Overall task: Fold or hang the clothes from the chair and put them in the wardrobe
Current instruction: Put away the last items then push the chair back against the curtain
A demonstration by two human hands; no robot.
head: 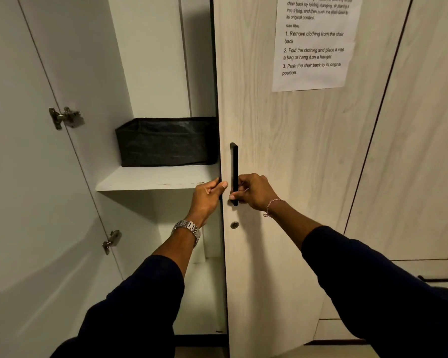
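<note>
I stand close to a light wood wardrobe. Its left door (23, 177) is swung open, and the right door (282, 151) is in front of me. My right hand (254, 192) grips the lower part of the black vertical handle (234, 166) on the right door. My left hand (207, 197) holds that door's left edge, with its fingers curled round it just below the shelf. A black fabric storage bin (166, 142) sits on the white shelf (150, 180) inside. No clothes or chair are in view.
A printed instruction sheet (313, 42) is taped high on the right door. A keyhole (234, 225) sits below the handle. Two metal hinges (65, 117) are on the open left door. A drawer with a dark handle (440, 278) is at the lower right.
</note>
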